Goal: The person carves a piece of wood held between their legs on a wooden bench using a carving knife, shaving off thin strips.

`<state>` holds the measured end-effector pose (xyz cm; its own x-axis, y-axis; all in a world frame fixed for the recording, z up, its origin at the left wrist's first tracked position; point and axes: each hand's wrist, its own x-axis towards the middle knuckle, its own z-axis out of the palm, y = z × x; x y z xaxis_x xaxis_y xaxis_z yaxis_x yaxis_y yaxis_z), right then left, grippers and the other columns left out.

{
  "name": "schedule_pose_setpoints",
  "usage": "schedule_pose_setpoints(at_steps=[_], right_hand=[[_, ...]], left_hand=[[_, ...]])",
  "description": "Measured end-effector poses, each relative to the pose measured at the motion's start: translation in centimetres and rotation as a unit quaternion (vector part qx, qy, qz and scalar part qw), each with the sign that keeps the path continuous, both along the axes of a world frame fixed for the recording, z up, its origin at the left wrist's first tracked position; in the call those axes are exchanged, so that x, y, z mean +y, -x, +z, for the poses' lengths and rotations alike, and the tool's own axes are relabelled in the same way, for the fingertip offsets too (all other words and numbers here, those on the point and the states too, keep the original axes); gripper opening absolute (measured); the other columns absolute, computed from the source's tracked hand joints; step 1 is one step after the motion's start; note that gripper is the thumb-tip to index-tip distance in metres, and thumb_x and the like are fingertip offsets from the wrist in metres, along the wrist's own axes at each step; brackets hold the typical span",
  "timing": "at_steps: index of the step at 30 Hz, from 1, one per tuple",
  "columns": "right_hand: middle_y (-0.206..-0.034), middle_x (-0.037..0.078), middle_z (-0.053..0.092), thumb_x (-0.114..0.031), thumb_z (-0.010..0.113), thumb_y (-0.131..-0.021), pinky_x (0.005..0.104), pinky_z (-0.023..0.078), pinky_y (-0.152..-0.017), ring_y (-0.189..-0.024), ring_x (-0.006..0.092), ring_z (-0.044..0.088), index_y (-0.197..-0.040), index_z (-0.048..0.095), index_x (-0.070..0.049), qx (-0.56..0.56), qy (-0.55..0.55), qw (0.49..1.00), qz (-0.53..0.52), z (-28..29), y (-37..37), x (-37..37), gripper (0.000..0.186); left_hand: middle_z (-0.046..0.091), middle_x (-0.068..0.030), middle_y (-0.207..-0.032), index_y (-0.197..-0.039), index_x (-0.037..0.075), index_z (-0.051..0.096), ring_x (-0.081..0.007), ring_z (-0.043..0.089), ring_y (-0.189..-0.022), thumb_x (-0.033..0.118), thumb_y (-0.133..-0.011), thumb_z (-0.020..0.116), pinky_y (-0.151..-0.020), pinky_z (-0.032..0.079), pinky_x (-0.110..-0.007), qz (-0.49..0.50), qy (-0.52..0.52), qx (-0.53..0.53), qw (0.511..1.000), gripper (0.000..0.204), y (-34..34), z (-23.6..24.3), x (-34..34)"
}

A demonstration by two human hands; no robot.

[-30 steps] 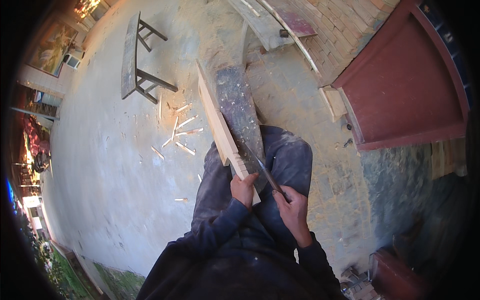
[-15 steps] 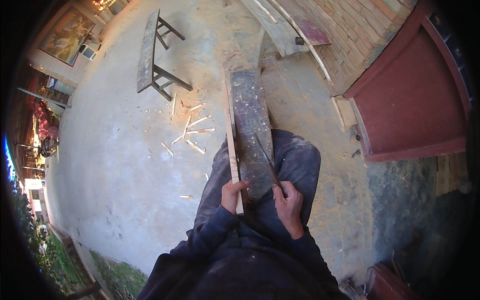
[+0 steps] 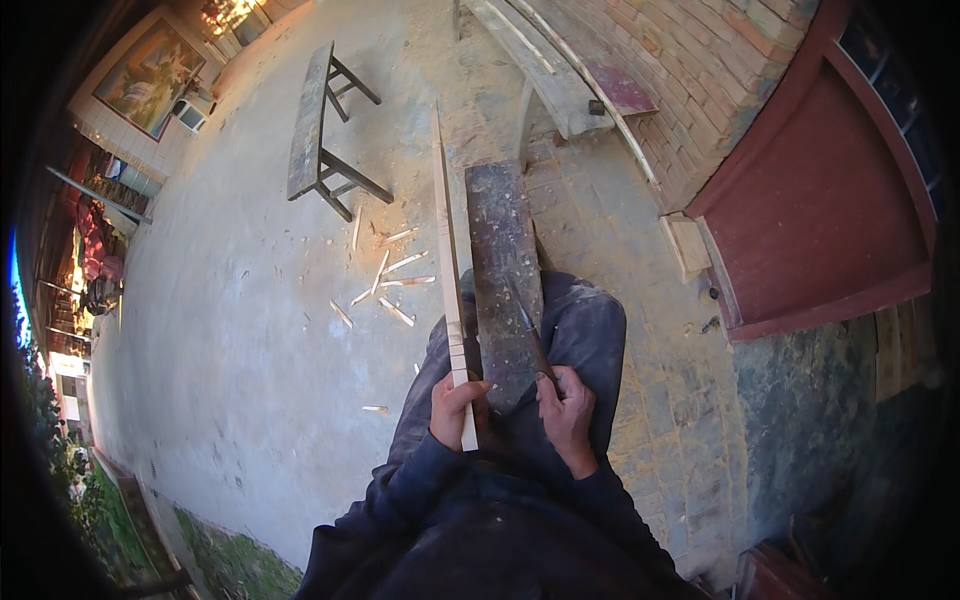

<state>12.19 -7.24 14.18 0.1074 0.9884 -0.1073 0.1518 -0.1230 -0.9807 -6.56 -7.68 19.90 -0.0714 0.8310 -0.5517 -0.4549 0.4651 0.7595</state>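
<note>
Your left hand [image 3: 455, 408], fingers wrapped around the wood strip [image 3: 447, 262], has swung it upright; right hand [image 3: 565, 412] grips the knife [image 3: 530, 335] over the worn board [image 3: 503, 265]; shavings [image 3: 385, 285] and bench [image 3: 312, 125] lie beyond.

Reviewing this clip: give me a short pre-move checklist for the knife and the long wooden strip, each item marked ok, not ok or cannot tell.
1. Left hand grips the wooden strip near its lower end: ok.
2. Right hand holds the knife by its handle: ok.
3. Blade points away from the body: ok.
4. Blade clear of the left hand: ok.
5. Work board rests steadily on the lap: cannot tell.
6. Blade sharpness: cannot tell.
</note>
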Motion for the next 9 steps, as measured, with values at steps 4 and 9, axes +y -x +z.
schedule_pose_setpoints(at_steps=[4, 9], right_hand=[[-0.068, 0.005, 0.064, -0.011, 0.068, -0.102, 0.0321, 0.049, -0.057, -0.060, 0.0132, 0.062, -0.108, 0.068, 0.002, 0.048, 0.022, 0.999, -0.014, 1.1, -0.2, -0.3, 0.015], [-0.085, 0.008, 0.072, -0.009, 0.066, -0.104, 0.0277, 0.053, -0.065, -0.068, 0.0108, 0.064, -0.129, 0.067, 0.002, 0.054, 0.049, 0.997, -0.012, 0.8, -0.6, -0.9, 0.028]], left_hand=[[0.056, -0.0056, -0.060, -0.080, 0.005, 0.055, -0.0158, 0.050, -0.044, 0.009, -0.089, 0.069, -0.044, 0.038, -0.030, -0.033, -0.011, 0.026, 0.999, 0.017, -0.8, -0.3, 0.5], [0.056, -0.0058, -0.059, -0.083, 0.006, 0.056, -0.0157, 0.050, -0.044, 0.011, -0.087, 0.071, -0.044, 0.039, -0.030, -0.021, -0.016, 0.002, 1.000, 0.017, -0.9, -1.9, 1.1]])
